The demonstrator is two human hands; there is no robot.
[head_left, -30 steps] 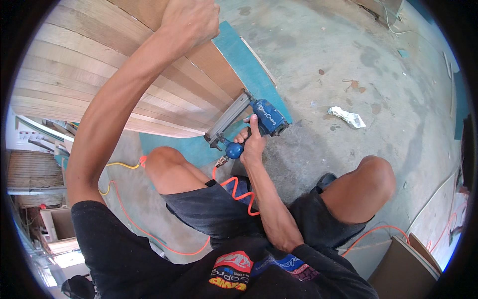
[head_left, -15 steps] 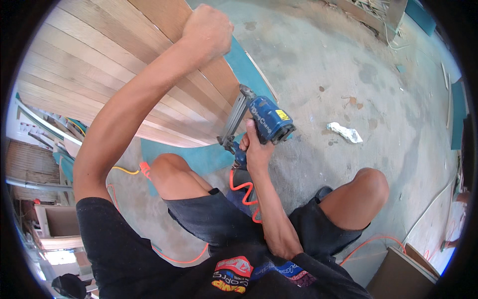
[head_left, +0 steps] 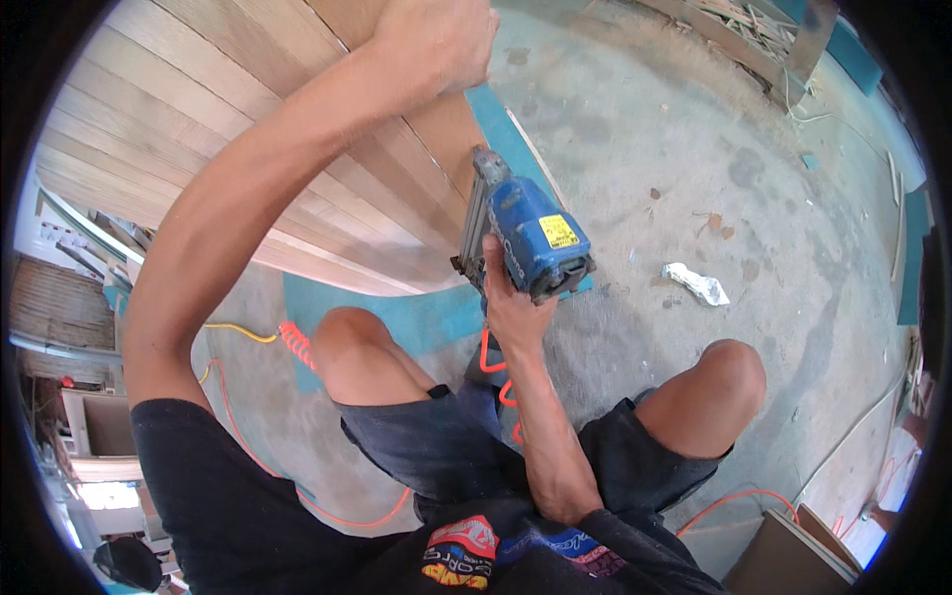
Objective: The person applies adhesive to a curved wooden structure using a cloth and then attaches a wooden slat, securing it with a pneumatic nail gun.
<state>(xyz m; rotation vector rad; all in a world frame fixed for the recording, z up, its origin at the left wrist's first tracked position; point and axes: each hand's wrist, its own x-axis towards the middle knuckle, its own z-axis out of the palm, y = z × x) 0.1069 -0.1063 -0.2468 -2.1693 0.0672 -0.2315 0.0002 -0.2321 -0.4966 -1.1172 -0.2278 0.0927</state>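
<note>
In my right hand (head_left: 521,317) is a blue pneumatic nail gun (head_left: 537,238), gripped by its handle with the thumb along its side. The gun's nose and grey magazine (head_left: 480,203) meet the right edge of a large panel of pale wooden boards (head_left: 327,213). From its handle hangs a coiled orange air hose (head_left: 509,394). My left arm reaches across the panel, and my left hand (head_left: 444,45) is closed at the panel's right edge, farther away. Its fingertips are hidden, so what it grips cannot be made out. Teal sheeting (head_left: 382,317) shows beneath the panel.
Crumpled white scrap (head_left: 696,284) lies on the stained concrete floor (head_left: 645,198). Wood offcuts (head_left: 749,30) are piled at the far right. An orange hose (head_left: 342,518) runs along the floor. A brown box-like piece (head_left: 793,555) stands at the lower right, near another person's hand (head_left: 881,516).
The nail gun has turned and shifted slightly right against the panel edge. My left hand appears higher and farther right. The overall view has shifted a little.
</note>
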